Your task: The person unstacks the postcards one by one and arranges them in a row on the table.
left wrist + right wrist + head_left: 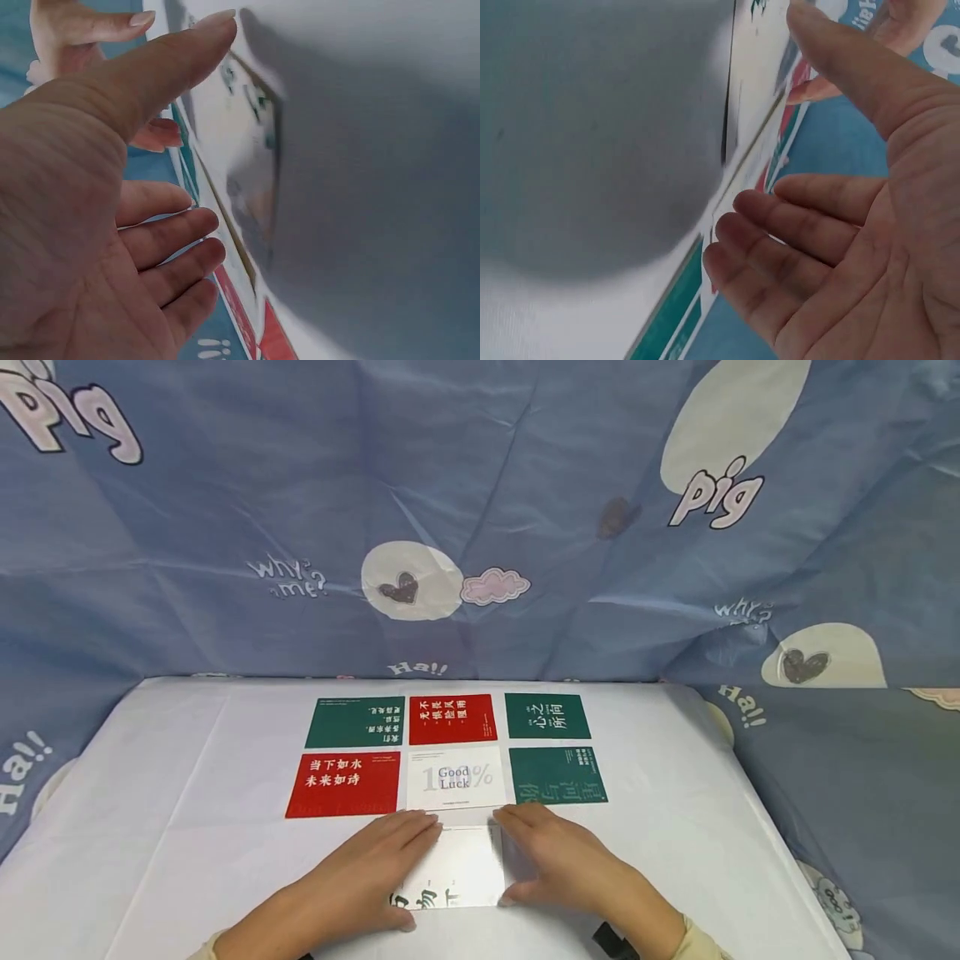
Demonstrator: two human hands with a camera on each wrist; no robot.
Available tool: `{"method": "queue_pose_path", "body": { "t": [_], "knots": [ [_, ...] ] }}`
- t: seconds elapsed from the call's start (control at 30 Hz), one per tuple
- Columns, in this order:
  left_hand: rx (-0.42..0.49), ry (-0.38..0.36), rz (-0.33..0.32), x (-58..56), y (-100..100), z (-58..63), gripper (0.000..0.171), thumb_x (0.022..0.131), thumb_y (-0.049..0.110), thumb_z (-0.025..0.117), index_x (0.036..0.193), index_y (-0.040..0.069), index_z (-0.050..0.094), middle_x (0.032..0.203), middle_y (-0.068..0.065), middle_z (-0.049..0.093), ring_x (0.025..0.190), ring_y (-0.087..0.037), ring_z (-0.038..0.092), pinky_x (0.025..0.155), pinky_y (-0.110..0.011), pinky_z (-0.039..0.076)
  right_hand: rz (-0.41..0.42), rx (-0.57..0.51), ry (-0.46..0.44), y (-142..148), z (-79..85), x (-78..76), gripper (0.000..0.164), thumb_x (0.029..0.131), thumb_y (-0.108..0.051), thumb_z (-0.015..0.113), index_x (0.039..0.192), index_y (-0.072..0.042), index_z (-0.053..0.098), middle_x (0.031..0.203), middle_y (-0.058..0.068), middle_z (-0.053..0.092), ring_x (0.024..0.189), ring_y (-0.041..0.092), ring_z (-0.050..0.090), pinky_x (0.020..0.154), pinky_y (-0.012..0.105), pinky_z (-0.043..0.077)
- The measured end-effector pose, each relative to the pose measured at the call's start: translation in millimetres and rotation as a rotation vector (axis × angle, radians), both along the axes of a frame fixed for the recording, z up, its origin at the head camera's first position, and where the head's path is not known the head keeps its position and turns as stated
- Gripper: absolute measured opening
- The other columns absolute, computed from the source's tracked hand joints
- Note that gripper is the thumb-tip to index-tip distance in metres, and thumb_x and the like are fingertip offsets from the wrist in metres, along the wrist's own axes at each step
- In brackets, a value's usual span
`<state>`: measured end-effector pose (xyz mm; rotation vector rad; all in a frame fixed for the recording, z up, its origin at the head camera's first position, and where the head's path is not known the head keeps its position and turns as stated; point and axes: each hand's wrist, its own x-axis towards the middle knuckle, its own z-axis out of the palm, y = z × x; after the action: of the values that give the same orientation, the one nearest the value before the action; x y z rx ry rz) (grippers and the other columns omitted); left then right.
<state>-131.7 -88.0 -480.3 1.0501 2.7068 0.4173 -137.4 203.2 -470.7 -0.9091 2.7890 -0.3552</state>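
A white card [465, 864] with dark green characters along its near edge lies on the white-covered table before me. My left hand [363, 872] is at the card's left side, fingers extended forward and thumb by the near left corner, overlapping part of the card. On the other side, my right hand [562, 857] has its thumb tip right at the near right corner and its fingertips beyond the far right corner. Both palms face inward; the left wrist view shows the left fingers [180, 247] relaxed, and the right wrist view shows the right fingers [780, 247] likewise loosely extended.
Two rows of cards lie beyond my hands: a green card [352, 735], a red card [452, 731] and another green card [551, 728] behind; a red card [341, 797], a white "Good Luck" card [487, 789] and a green card [555, 777] nearer. A blue patterned cloth [525, 643] hangs behind.
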Motion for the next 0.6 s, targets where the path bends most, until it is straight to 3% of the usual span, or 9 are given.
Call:
{"method": "queue_pose_path", "body": {
  "t": [0.2,0.33,0.6],
  "knots": [
    [0.004,0.018,0.016,2.4,-11,-4.0,0.104,0.065,0.04,0.099,0.151,0.004,0.053,0.151,-0.008,0.054,0.138,-0.029,0.05,0.115,-0.051,0.042,0.009,0.052,-0.02,-17,-5.4,1.2,0.095,0.073,-0.048,0.095,0.148,-0.005,0.056,0.147,0.006,0.058,0.133,0.021,0.056,0.107,0.039,0.052],
    [0.016,0.02,0.025,0.4,-12,-4.4,0.1,0.065,0.039,0.099,0.148,0.003,0.057,0.146,-0.008,0.057,0.133,-0.029,0.054,0.113,-0.051,0.044,0.041,0.081,0.02,-21,-7.8,2.3,0.093,0.073,-0.047,0.095,0.147,-0.004,0.057,0.145,0.005,0.059,0.131,0.02,0.055,0.108,0.036,0.05],
    [0.044,0.071,0.017,-4.7,-10,-4.3,0.088,0.069,0.031,0.098,0.144,0.003,0.061,0.138,-0.005,0.061,0.122,-0.023,0.056,0.107,-0.044,0.051,0.072,0.068,0.036,-25,-7.4,-0.7,0.085,0.072,-0.042,0.097,0.141,-0.006,0.062,0.136,0.001,0.06,0.12,0.017,0.053,0.106,0.032,0.05]
  ]
}}
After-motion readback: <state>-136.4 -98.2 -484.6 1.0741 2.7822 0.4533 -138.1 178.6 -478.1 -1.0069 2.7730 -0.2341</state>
